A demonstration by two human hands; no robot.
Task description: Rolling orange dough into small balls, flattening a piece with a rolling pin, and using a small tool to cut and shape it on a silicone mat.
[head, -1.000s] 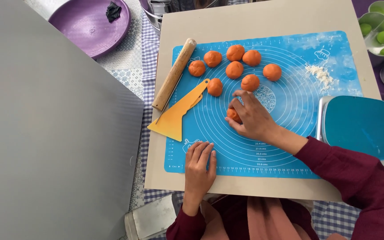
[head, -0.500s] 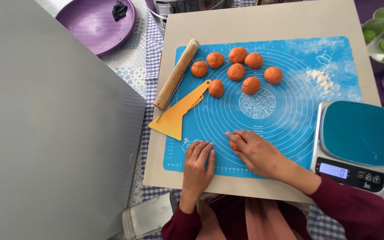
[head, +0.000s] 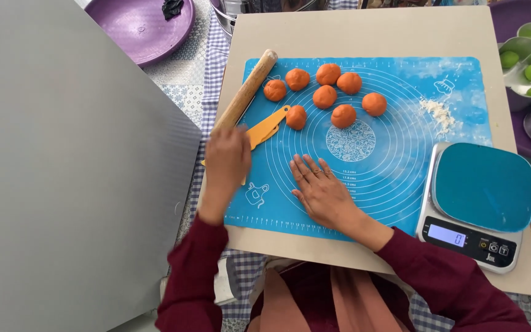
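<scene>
My right hand (head: pixel 319 189) lies flat, palm down and fingers apart, on the blue silicone mat (head: pixel 401 160); nothing shows under it. My left hand (head: pixel 227 161) is blurred. It covers the wide end of the yellow plastic scraper (head: pixel 270 125), just below the lower end of the wooden rolling pin (head: pixel 250 86). Its grip is hidden. Several orange dough balls (head: pixel 325 96) sit in a cluster on the far part of the mat, the nearest one (head: pixel 296 117) touching the scraper's tip.
The mat lies on a beige board (head: pixel 364 31). A blue-topped kitchen scale (head: pixel 483 187) stands at the right, a small flour pile (head: pixel 437 114) beyond it. Bowls of green dough balls (head: pixel 527 58) are far right, a purple plate (head: pixel 139 27) far left, a grey panel (head: pixel 62 166) beside me.
My right hand came down from the dough cluster with an orange piece and now rests flat on the mat. My left hand moved up off the mat's near edge onto the scraper.
</scene>
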